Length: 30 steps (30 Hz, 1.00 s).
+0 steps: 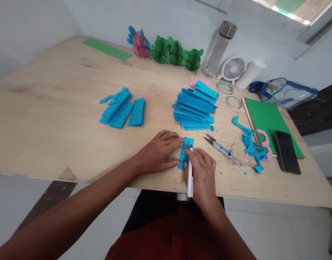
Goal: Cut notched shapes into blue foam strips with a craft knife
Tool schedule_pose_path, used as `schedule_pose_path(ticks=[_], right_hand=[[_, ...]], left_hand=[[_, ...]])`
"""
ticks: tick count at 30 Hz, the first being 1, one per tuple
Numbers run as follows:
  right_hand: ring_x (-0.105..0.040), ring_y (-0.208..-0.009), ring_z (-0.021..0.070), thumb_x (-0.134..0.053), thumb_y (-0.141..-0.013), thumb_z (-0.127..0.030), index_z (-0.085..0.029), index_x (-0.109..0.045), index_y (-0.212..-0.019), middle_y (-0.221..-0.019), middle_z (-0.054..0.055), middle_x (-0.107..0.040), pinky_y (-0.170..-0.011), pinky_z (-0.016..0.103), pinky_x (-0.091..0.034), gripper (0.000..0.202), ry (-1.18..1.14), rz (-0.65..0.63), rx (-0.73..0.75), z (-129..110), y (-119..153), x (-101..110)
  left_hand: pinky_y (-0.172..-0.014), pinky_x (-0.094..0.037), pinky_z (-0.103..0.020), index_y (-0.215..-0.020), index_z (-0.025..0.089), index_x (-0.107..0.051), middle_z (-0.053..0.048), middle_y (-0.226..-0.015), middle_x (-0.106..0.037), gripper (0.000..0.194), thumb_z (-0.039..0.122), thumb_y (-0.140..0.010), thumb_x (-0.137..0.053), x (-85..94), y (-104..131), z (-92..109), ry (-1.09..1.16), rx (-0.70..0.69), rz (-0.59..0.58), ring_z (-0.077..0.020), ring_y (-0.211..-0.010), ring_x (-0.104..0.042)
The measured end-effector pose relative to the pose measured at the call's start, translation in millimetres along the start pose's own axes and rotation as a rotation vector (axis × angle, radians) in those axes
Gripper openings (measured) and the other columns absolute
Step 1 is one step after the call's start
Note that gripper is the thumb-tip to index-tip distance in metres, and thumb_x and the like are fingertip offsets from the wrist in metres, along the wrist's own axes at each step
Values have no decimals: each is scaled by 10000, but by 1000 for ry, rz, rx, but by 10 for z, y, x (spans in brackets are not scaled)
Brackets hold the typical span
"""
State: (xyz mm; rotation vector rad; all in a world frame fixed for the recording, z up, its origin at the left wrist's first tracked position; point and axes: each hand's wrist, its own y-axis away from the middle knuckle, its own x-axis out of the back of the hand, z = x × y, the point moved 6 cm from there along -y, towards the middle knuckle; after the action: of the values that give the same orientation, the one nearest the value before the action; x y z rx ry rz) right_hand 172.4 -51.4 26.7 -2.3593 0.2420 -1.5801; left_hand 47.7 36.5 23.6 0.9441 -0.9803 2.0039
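Small blue pc (186, 153) lies flat on the counter (160, 79) near its front edge, btwn both hands. L hand (164, 153) is at its 9 o'clock: palm down, fingers loosely spread, fingertips at the pc's L edge, thumb near its lower L corner; no grip on anything. R hand (202, 168) is at 4 to 5 o'clock, curled round a white marker (190, 175), dark tip up at the pc's upper R part; can't tell if tip touches or is just over it. Some drawn lines show on the pc, partly hidden by R fingers.

From the pc: blue stack (195, 106) at 12 to 1, fanned out; folded blue pcs (121, 110) at 10, well apart; snips (220, 146) at 3, just beyond R hand, blades toward the pc; blue scraps (251, 144) further out at 3, w/ pink cutout (265, 144) beside. Phone (287, 151) also approx 3, partly on green sheets (273, 121). Tape rolls (233, 103) btwn 1 & 2; clear bottle (218, 50) upright at 1; green paper crafts (175, 53) at 12.
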Motion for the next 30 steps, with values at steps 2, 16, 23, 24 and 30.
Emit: schedule_pose_path(ticks=[2, 16, 23, 24, 30], right_hand=[[-517, -1225, 272, -465, -995, -216, -223, -588, -1314, -1244, 69, -691, -991, 415, -342, 342, -6, 7, -2, 4, -1, 5], [-550, -1196, 259, -455, -986, -232, -217, -582, -1319, -1212, 87, -688, -986, 413, -374, 357, -46, 56, -7, 25, 3, 27], [-551, -1193, 259, -460, -975, -221, -210, -587, -1310, -1200, 85, -691, -982, 412, -368, 359, -50, 57, 18, 20, 0, 31], [-551, -1193, 260, -460, -975, -219, -209, -585, -1313, -1201, 86, -692, -984, 415, -368, 361, -51, 57, 19, 18, 0, 31], [-546, -1196, 267, -465, -970, -201, -219, -590, -1314, -1193, 82, -700, -982, 423, -368, 366, -33, 40, 6, 4, -3, 22]], left_hand=[[-1099, -349, -505, -1340, 153, -475, -149, -1320, -616, 529, 397, -886, -597, 3, -2, 1, -1, -1, 3, -314, -1272, -488], [-1103, -350, -515, -1342, 166, -495, -135, -1346, -611, 534, 396, -875, -615, -23, 4, -24, -13, 15, -8, -315, -1298, -481], [-1108, -333, -510, -1337, 178, -504, -129, -1363, -607, 520, 408, -882, -607, -24, 2, -26, -11, 9, -13, -313, -1294, -480], [-1110, -328, -510, -1337, 178, -505, -128, -1366, -607, 521, 408, -881, -608, -24, 3, -26, -10, 6, -12, -314, -1293, -480], [-1114, -317, -506, -1330, 199, -528, -116, -1378, -606, 500, 421, -887, -597, -35, 9, -32, -9, -5, -15, -311, -1293, -479]])
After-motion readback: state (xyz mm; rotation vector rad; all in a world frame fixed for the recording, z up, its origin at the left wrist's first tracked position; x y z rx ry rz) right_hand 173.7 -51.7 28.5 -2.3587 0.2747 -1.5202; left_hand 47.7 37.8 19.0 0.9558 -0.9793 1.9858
